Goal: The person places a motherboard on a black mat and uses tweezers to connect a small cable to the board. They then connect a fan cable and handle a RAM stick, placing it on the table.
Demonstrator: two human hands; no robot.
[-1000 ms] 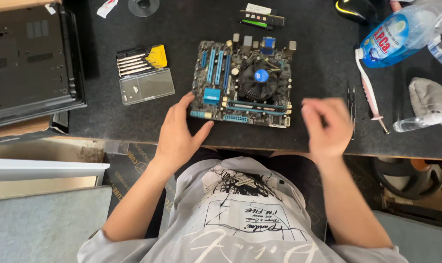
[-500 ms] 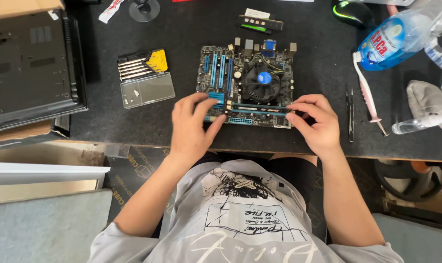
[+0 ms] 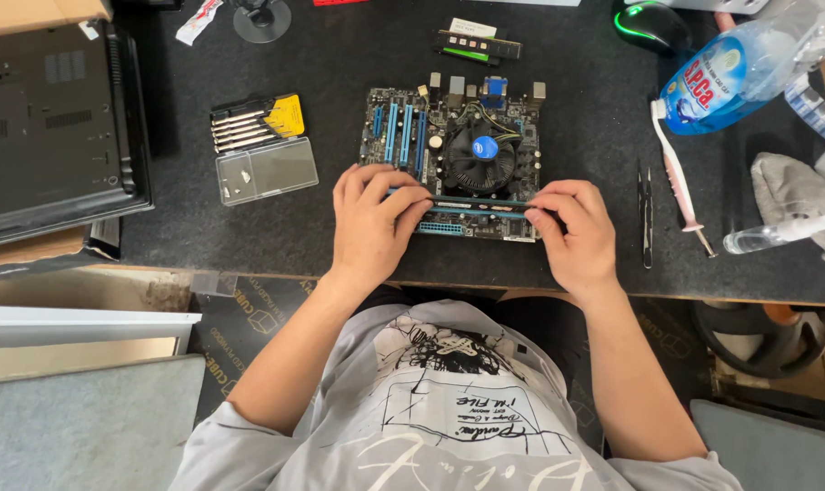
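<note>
Memory stick [image 3: 476, 202] on motherboard [image 3: 458, 145], fingers [image 3: 410, 202] pressing each end.

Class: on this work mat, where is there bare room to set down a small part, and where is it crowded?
Bare mat lies between the screwdriver set and the motherboard, and in front of the set. More lies between motherboard and tweezers. The right side is crowded: toothbrush, bottle, cloth.

Dark speckled felt counter [image 3: 340, 227]. Dark circuit board with blue slots [image 3: 458, 155], black round fan with blue centre [image 3: 483, 150]. Yellow-and-clear plastic screwdriver case [image 3: 260, 145]. Pink-and-white toothbrush [image 3: 676, 173]. Blue-labelled clear bottle [image 3: 749, 68].
</note>
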